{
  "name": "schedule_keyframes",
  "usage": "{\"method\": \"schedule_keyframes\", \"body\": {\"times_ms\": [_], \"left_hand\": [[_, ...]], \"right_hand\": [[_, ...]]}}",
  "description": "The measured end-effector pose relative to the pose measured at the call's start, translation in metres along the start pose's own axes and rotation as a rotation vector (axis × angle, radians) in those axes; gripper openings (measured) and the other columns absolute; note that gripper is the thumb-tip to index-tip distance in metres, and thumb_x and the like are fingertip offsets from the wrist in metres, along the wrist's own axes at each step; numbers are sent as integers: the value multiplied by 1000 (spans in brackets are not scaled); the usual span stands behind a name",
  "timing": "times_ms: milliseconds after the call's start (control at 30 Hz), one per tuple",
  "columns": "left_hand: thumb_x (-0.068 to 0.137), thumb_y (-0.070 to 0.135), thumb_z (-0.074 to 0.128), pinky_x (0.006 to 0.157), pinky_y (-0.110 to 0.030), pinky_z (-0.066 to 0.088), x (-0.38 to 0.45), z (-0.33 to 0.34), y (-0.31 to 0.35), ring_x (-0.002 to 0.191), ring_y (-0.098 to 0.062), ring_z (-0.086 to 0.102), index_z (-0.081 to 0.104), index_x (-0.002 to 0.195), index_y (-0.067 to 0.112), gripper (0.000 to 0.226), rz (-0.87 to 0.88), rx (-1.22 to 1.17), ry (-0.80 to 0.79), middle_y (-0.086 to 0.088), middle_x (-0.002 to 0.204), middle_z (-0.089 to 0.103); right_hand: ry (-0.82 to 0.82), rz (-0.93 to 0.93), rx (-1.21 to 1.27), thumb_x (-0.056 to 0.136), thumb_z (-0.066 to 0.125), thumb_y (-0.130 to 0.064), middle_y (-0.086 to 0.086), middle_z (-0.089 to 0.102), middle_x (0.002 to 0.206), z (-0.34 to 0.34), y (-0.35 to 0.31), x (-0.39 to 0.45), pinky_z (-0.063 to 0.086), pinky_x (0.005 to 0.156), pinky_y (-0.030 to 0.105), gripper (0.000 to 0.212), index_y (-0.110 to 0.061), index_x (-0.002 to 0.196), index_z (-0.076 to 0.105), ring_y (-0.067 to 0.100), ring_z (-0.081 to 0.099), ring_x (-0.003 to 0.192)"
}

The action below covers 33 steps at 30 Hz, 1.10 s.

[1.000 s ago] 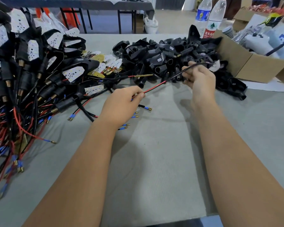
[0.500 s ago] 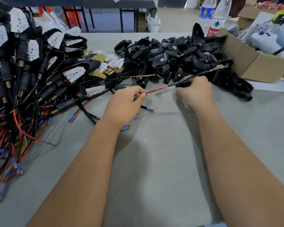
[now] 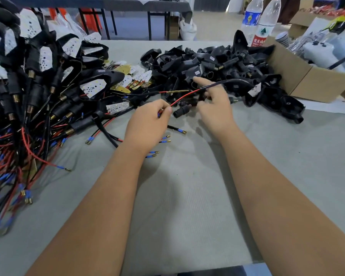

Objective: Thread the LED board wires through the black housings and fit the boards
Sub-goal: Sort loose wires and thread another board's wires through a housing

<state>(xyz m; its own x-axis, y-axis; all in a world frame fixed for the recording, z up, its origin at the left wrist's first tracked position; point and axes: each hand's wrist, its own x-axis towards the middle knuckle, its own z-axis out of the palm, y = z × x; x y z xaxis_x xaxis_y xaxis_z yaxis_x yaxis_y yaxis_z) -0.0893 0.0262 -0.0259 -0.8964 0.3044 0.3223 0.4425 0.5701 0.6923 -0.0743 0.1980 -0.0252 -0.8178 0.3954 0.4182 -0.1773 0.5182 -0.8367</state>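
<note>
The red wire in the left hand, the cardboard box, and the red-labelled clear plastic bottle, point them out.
red wire (image 3: pixel 184 97), head view, middle of its bare red stretch
brown cardboard box (image 3: pixel 287 72), head view, near side wall
red-labelled clear plastic bottle (image 3: pixel 259 39), head view, red label

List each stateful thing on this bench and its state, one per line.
Left hand: pinching the red wire end.
Right hand: fingers loosely spread, holding nothing clearly.
Red wire: stretched from the left hand into a black sleeve, its board unfitted.
Loose black housings: piled, empty.
Finished assemblies: heaped, boards fitted.
Cardboard box: open.
Water bottles: upright.
</note>
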Motion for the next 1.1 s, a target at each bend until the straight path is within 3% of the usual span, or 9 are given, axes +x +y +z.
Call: {"method": "schedule_keyframes", "body": {"times_ms": [100,233,333,433,600,700,833,967,1100], "left_hand": [[100,33,47,64,-37,46,0,1,1,68,-15,56,64,90,27,21,-1,13,-18,5,70,60],[99,33,47,71,-46,53,1,2,0,72,-22,60,63,88,27,21,-1,-12,-38,1,76,65],[99,30,47,76,-48,52,3,2,-1,76,-22,61,64,88,24,21,-4,-24,-49,0,77,66],[99,26,48,80,-48,51,5,1,-3,80,-22,63,66,89,20,22,-5,-46,-41,-1,78,67],[99,25,48,81,-45,51,5,1,-3,80,-20,63,67,90,20,21,-10,-52,-49,0,77,68],[99,25,48,81,-38,51,6,0,-4,80,-16,63,67,89,20,22,-22,-70,-47,3,76,68],[99,25,48,72,-24,47,7,0,-4,69,6,60,59,78,33,25,-42,-124,-21,11,71,66],[99,26,47,83,-39,53,5,2,-3,82,-12,65,59,79,30,23,-26,-111,0,7,80,69],[98,26,47,86,-46,53,3,2,-2,86,-15,65,60,82,29,21,-10,-145,18,8,85,69]], "right_hand": [[-2,-13,-209,80,49,4,10,44,133,4,6,16,39,106,40,69,-28,141,49,27,45,123],[-73,69,-449,86,55,-14,11,33,136,16,10,35,33,108,36,65,-38,144,40,29,37,123],[-17,110,-305,85,58,-10,6,27,130,25,10,39,30,102,19,58,-27,140,48,19,41,115],[101,97,-172,84,57,-3,7,31,128,28,13,36,33,76,2,46,-18,128,54,2,46,79],[114,121,-122,82,67,-14,14,56,113,19,12,38,45,74,25,18,-20,96,57,17,54,76],[171,145,-38,79,73,-16,10,62,91,14,10,32,45,67,25,20,-17,80,52,18,57,76],[261,235,55,76,69,-16,4,60,89,7,9,19,43,63,19,22,-23,70,50,8,51,67],[274,265,104,74,62,-14,11,60,106,0,4,3,40,64,22,15,-24,73,50,11,51,72],[257,266,118,72,65,-16,12,59,110,-2,-6,-10,37,63,16,13,-21,72,53,3,48,68]]}}
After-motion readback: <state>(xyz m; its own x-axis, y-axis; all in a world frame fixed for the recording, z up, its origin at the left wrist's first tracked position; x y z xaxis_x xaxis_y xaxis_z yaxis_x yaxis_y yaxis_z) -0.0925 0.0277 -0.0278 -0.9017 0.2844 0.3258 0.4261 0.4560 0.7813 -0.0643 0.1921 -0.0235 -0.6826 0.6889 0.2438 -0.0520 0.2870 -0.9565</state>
